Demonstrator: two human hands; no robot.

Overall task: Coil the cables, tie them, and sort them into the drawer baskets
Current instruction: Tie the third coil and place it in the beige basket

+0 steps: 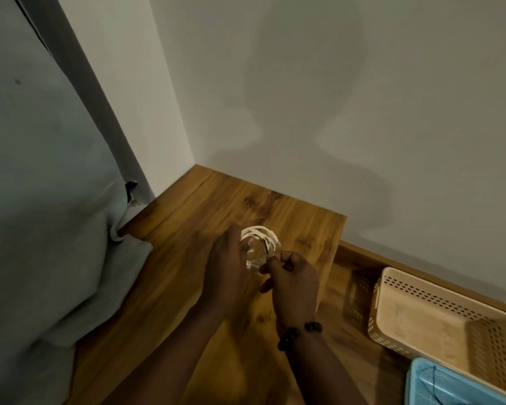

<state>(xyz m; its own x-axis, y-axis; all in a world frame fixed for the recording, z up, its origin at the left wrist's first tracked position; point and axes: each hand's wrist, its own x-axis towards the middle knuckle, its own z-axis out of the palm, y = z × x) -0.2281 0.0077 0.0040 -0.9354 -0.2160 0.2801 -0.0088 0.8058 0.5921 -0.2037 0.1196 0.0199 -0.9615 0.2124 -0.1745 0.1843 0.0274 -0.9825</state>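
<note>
- Table (pixel 187 287): wooden top set into a wall corner; a pale cloth (pixel 70 273) lies against its left edge.
- Cream basket (pixel 438 320): perforated, sits in the open drawer to the right, nothing visible in it. A blue basket (pixel 450 387) is just beside it, partly cut off.
- Left hand (pixel 227 267): grip closed around the left side of the coil, held above the table.
- Right hand (pixel 292 279): beaded bracelet at the wrist; fingers pinched shut at the coil's right side, probably on a dark tie or the loose end, though blur prevents certainty.
- White cable (pixel 259 244): wound into a small coil between both hands. Judged light, springy and thin; loops will slip apart unless pinched across the whole bundle where the tie goes.
</note>
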